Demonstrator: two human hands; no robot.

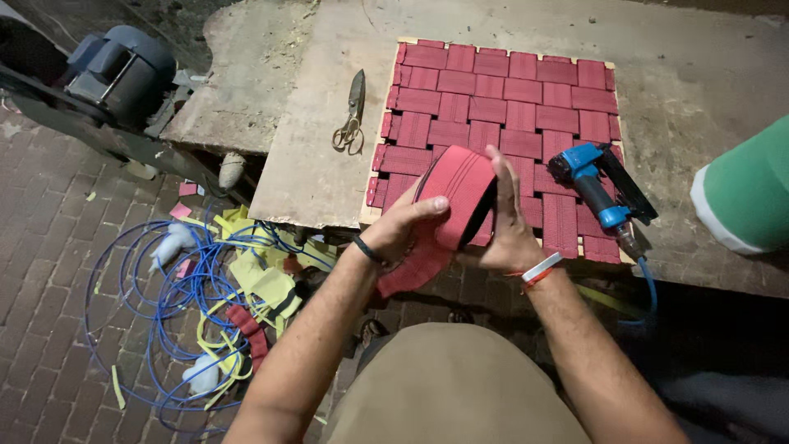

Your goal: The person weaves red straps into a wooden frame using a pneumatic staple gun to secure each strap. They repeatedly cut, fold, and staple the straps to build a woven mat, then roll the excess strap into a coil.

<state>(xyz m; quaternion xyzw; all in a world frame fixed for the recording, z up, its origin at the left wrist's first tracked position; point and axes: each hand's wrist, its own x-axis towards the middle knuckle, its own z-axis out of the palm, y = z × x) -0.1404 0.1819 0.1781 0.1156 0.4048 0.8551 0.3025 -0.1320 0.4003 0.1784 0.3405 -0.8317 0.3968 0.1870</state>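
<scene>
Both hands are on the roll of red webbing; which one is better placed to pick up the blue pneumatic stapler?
Right, probably. The right hand rests flat against the roll of red woven webbing, close beside the blue pneumatic stapler lying on the red woven panel. The left hand grips the roll on its far side.

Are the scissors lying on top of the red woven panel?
No, the scissors lie on the bare board just left of the red woven panel, not touching it.

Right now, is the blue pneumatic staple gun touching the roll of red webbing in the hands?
Apart. The head view shows woven red panel between the blue staple gun and the red webbing roll.
</scene>
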